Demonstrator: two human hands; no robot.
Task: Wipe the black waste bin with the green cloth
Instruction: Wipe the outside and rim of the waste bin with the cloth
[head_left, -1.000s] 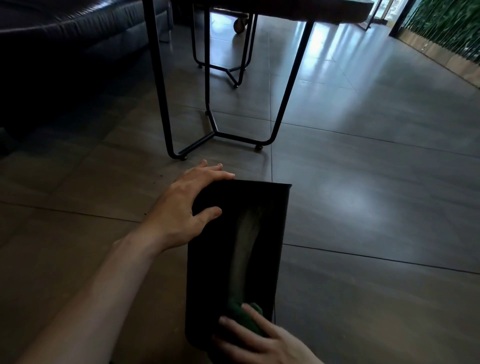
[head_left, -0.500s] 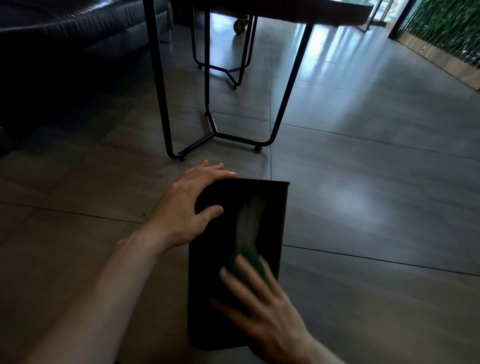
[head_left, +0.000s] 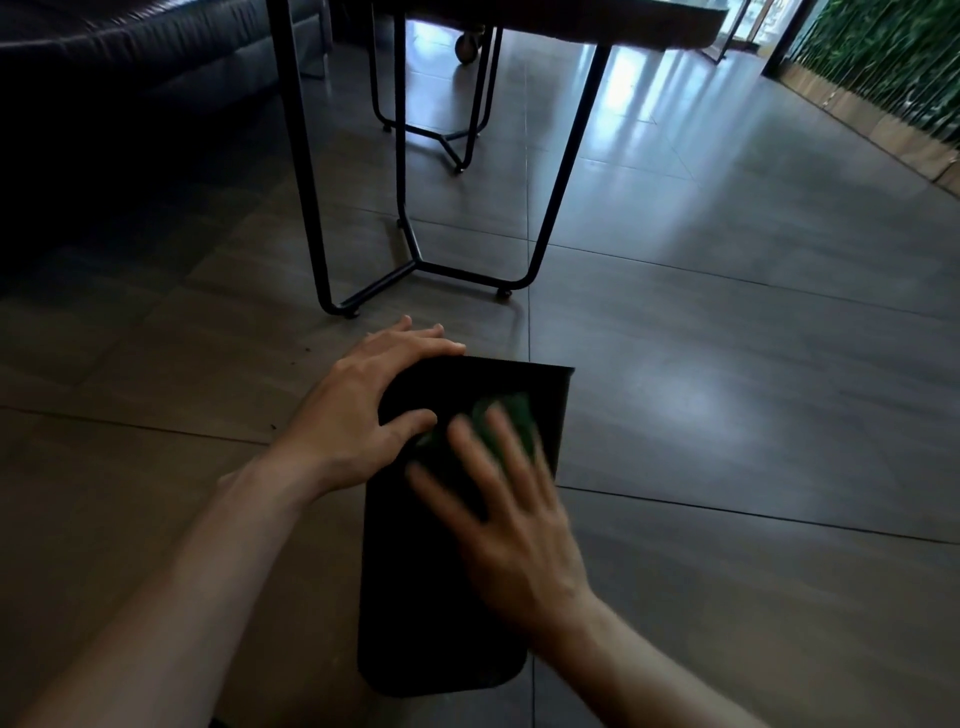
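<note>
Head view looks down on a black waste bin (head_left: 441, 587) lying on its side on the tiled floor (head_left: 727, 415), its far edge pointing toward the thin black legs of a desk (head_left: 405, 156) just beyond. The left hand (head_left: 363, 410) rests over the bin's far left corner, fingers (head_left: 415, 340) loosely spread and draped past the edge, thumb on the upper face, steadying it. The right hand (head_left: 509, 514) lies flat on the same face, fingers (head_left: 511, 441) straight and fanned, pressing the green cloth (head_left: 506, 421) against the plastic; the hand is blurred, so how much cloth sits under the palm I cannot tell, only a green patch at the fingertips near the far end. As I judge it, the wiping is under way on this one side, with the other faces not yet reachable as the bin lies. The risk I see is the cloth slipping out from under those flat fingers, since nothing pinches it, leaving bare skin rubbing the bin. A hard push toward the far edge could also skid the light bin along the smooth floor into the desk legs if the left hand's hold is too light.
</note>
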